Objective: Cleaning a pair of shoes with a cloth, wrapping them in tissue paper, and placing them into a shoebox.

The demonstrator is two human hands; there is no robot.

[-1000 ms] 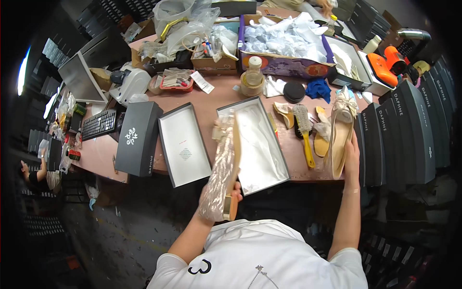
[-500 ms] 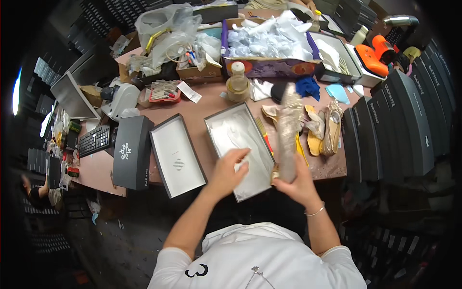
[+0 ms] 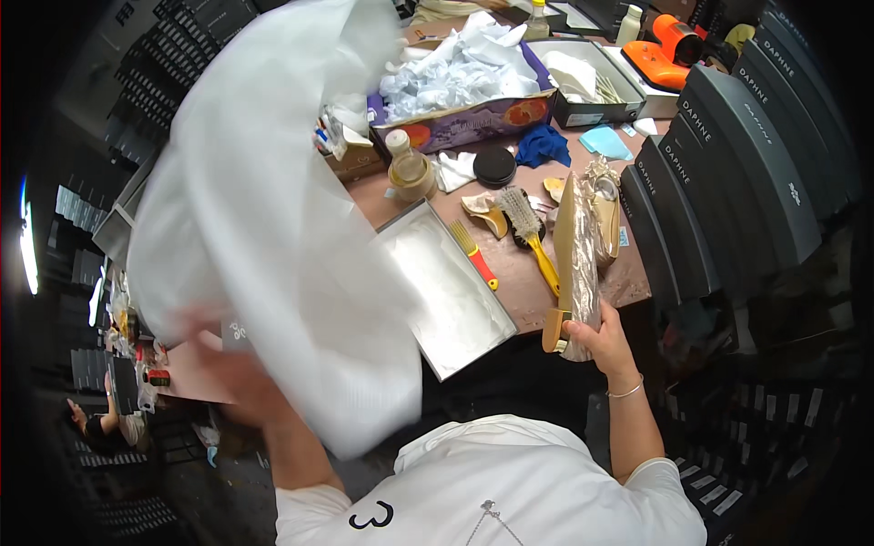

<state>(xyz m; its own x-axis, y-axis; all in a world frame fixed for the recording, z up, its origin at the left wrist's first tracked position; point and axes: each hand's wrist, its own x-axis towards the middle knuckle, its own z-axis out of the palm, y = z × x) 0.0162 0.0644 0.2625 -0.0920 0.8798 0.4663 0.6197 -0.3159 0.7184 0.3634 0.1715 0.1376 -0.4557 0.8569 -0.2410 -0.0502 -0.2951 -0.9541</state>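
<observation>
brown work table [image 3: 546,291] is crowded with brushes and boxes. right hand [image 3: 596,341] has its fingers wrapped round a gold high-heeled shoe in clear plastic wrap [image 3: 578,255], upright over the table edge. left hand [image 3: 237,378], blurry, lifts a big white foam sheet [image 3: 264,209]; how its fingers sit, cannot tell. open grey shoe box [image 3: 451,291] lies between the two hands.

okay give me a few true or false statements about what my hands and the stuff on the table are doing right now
1. The right hand holds a gold shoe wrapped in clear plastic. True.
2. The left hand is empty. False: it lifts a big white sheet, blurred in motion.
3. The open silver box lies on the table. True.
4. The yellow-handled brush is inside the silver box. False: it lies on the table beside it.
</observation>
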